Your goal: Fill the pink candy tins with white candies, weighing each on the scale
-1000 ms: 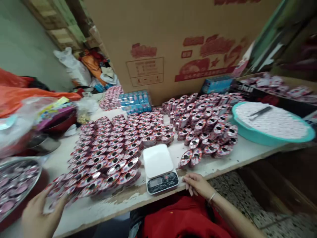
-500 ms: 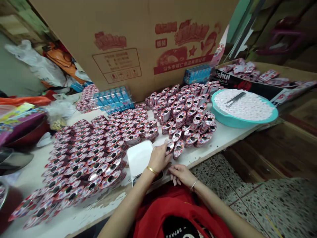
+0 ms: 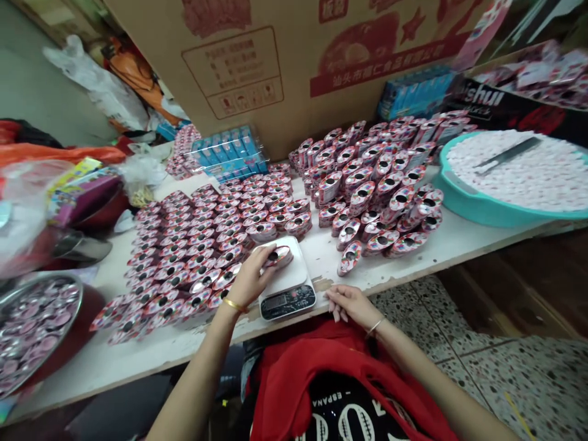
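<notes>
- Since the tall printed cardboard carton [image 3: 239, 67] stands against the far side of the table, it closes off the back of the work surface.
- The chipped white-painted table [image 3: 114, 361] bears all items, its front edge nearest the person.
- A round teal plastic basin [image 3: 463, 211] of small pale pieces sits at far right, and a steel tray [image 3: 68, 288] of round purple-pink discs at far left, leaving the middle free.
- Red-and-white foil packets stand on edge in close rows [image 3: 184, 245] left of the scale and in a looser cluster [image 3: 376, 202] right of it, leaning together for support.
- A white digital kitchen scale [image 3: 296, 263] sits at the front edge, within reach of both hands, display facing the person.
- The left hand [image 3: 250, 278] is curved, its fingers on a single foil packet [image 3: 278, 257] lying on the scale platform; firmness of grip cannot be determined.
- The right hand [image 3: 351, 306] lies open, palm down on the table just right of the scale, holding nothing.
</notes>
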Tool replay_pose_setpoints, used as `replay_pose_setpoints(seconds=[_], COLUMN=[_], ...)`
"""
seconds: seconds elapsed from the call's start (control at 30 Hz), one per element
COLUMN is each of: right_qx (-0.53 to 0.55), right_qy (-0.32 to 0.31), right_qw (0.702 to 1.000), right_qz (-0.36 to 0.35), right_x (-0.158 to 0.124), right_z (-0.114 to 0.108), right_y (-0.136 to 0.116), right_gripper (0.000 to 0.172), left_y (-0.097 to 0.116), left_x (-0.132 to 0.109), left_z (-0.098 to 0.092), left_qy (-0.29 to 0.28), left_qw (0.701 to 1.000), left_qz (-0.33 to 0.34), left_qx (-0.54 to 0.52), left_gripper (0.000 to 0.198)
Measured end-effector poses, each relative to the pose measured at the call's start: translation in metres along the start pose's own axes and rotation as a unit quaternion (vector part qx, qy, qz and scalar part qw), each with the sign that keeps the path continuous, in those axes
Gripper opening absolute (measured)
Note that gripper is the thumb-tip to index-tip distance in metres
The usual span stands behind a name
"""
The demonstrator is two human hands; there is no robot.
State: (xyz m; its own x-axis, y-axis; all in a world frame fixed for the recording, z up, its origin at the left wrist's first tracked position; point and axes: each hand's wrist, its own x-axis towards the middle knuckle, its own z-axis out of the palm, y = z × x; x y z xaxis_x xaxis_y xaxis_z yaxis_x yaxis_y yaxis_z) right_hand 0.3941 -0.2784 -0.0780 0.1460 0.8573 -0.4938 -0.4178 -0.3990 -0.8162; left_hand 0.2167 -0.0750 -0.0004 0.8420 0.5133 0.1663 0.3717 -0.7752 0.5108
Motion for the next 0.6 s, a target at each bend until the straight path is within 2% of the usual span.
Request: replay_pose_setpoints(seconds=[0.07, 0.13, 0.23, 0.3, 0.47, 0.6], right_qx=[-0.008, -0.014, -0.023, -0.033, -0.085, -0.148], right_qy=[0.004, 0.004, 0.01, 0.018, 0.032, 0.04], right_qw=[1.0, 1.0, 1.0, 0.999, 0.995, 0.98], right_qz=[0.001, 0.003, 0.007, 0.007, -0.03, -0.124], right_x=[-0.001, -0.002, -0.002, -0.004, -0.008, -0.004], right_z=[0.0, 0.001, 0.002, 0.004, 0.02, 0.043], right_y=[-0.001, -0.001, -0.001, -0.003, -0.025, -0.066], right_gripper=[0.042, 0.043, 0.044, 0.045, 0.042, 0.038], left_y=[0.002, 0.008, 0.017, 0.018, -0.001, -0.021], left_x=[-0.005, -0.015, -0.043, -0.068, -0.128, -0.151], left_z=[0.001, -0.003, -0.008, -0.005, 0.029, 0.056], left_qy=[0.027, 0.078, 0.169, 0.21, 0.229, 0.252], left_qw=[1.0, 0.997, 0.985, 0.976, 0.968, 0.956], left_qz=[0.0, -0.009, -0.031, -0.049, -0.107, -0.146], left_qx=[0.002, 0.008, 0.0, -0.009, -0.001, 0.018], left_gripper=[0.049, 0.05, 0.037, 0.028, 0.017, 0.016])
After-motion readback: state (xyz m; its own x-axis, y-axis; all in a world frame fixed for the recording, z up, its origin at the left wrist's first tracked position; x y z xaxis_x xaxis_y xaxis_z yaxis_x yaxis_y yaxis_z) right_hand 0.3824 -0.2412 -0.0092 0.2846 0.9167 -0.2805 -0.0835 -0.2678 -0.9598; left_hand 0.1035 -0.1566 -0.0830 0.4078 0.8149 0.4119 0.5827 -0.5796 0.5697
